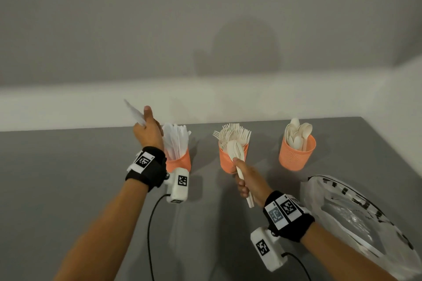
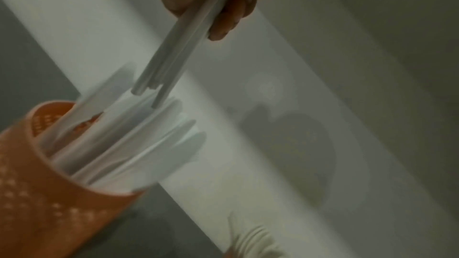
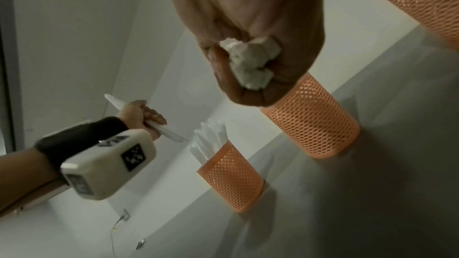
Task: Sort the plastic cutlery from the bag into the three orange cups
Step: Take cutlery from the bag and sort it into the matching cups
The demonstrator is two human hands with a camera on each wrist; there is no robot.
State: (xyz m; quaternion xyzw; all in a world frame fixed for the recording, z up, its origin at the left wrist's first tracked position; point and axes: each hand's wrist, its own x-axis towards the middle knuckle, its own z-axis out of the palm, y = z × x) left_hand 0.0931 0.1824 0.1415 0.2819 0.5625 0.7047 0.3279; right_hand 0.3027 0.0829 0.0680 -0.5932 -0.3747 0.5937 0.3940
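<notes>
From the head view we saw three orange cups (image 1: pixel 296 155) near the grey table's (image 1: pixel 68 178) far edge against the white wall (image 1: pixel 205 29), our left hand (image 1: pixel 148 132) gripping knives (image 1: pixel 134 112) above the left cup — our right hand (image 1: pixel 245 180) clenching spoons (image 1: pixel 235 153) before the middle one, the bag (image 1: pixel 356 219) cut off at right. The left wrist view was blurred — knife handles hung just over the knife-filled cup (image 2: pixel 37 193). The right wrist view showed only the spoons' handle ends (image 3: pixel 250 62) in our fist.
</notes>
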